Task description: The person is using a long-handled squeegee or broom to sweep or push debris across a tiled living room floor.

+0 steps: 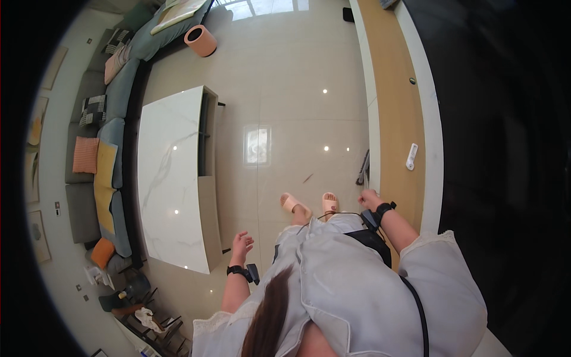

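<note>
My right hand (370, 200) is closed around the handle of what looks like a flat mop, close to the front of the long low cabinet. The dark grey head of the mop (363, 167) lies on the floor ahead of this hand, along the cabinet's base. Most of the handle is hidden by the hand and foreshortened. My left hand (241, 244) hangs in the air beside the near end of the marble-topped coffee table (172, 178). Its fingers are loosely curled and apart, with nothing in them. Both wrists wear black straps with small devices.
The wood-topped cabinet (395, 107) runs along the right, with a white remote-like object (411, 156) on it. A pink bin (200, 41) stands at the far left, near the grey-blue sofa (119, 89). A thin dark mark (307, 177) shows on the glossy tile floor (297, 107).
</note>
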A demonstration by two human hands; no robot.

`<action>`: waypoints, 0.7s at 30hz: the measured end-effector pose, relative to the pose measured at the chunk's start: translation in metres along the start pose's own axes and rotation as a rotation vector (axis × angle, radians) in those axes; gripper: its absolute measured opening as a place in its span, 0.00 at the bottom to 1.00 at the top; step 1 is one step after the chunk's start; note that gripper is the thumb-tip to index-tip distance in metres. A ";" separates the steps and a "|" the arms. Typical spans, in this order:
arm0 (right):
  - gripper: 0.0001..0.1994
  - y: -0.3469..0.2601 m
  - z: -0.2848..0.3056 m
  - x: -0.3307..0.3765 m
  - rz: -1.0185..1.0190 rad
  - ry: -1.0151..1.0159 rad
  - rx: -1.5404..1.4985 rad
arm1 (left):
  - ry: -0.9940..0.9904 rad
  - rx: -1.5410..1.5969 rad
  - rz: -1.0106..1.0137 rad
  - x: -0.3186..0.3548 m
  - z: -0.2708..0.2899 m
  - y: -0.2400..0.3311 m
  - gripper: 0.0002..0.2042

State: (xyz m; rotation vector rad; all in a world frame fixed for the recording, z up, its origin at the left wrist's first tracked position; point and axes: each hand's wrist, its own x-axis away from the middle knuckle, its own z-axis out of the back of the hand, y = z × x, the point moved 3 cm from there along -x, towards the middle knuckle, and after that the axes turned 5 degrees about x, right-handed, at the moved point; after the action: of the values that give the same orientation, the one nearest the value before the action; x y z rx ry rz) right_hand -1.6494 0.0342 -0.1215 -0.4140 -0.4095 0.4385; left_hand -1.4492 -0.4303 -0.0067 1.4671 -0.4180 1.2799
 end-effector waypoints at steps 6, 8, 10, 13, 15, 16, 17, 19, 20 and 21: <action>0.05 -0.047 -0.021 -0.055 -0.208 -0.341 0.162 | 0.059 0.081 0.056 0.023 0.021 -0.039 0.13; 0.05 -0.056 -0.029 -0.065 -0.186 -0.410 0.245 | 0.069 0.121 0.062 0.031 0.029 -0.051 0.13; 0.04 -0.058 -0.036 -0.071 -0.112 -0.486 0.328 | 0.099 0.145 0.080 0.042 0.034 -0.059 0.14; 0.04 -0.058 -0.043 -0.068 0.094 -0.599 0.459 | 0.122 0.186 0.096 0.043 0.045 -0.079 0.14; 0.03 -0.056 -0.055 -0.062 0.249 -0.637 0.535 | 0.111 0.212 0.107 0.042 0.042 -0.090 0.14; 0.03 -0.057 -0.063 -0.057 0.321 -0.641 0.559 | 0.107 0.207 0.117 0.043 0.039 -0.092 0.14; 0.03 -0.097 -0.042 -0.054 0.382 -0.676 0.523 | 0.123 0.220 0.127 0.046 0.041 -0.102 0.14; 0.07 -0.140 -0.022 -0.054 0.427 -0.696 0.492 | 0.114 0.227 0.129 0.048 0.036 -0.105 0.14; 0.07 -0.150 -0.024 -0.052 0.493 -0.778 0.550 | 0.108 0.219 0.136 0.049 0.035 -0.106 0.14; 0.07 -0.161 -0.025 -0.049 0.566 -0.860 0.601 | 0.110 0.224 0.132 0.049 0.036 -0.108 0.14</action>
State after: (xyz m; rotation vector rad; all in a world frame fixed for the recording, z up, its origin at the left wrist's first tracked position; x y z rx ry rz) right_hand -1.6267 -0.1293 -0.0824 0.2913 -0.9599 1.2629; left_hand -1.3276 -0.4053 -0.0103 1.5663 -0.3104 1.5448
